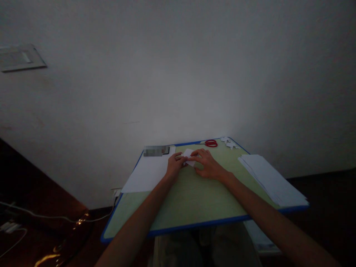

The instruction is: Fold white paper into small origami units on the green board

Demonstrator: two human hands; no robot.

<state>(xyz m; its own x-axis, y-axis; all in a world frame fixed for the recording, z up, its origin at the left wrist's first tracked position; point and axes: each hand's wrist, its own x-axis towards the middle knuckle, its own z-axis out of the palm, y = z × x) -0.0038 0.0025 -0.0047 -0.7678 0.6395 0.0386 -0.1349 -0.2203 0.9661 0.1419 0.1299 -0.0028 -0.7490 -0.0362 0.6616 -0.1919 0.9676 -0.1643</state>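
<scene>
Fingers: left hand (174,164) and right hand (207,165) both pinching small angular white paper piece (188,152) | paper piece: between the hands, toward far part of pale-green, blue-edged tabletop (197,200), contact unclear | red-handled scissors (211,143): beyond right hand, near far edge | stacked white paper sheets (274,180): right side
</scene>
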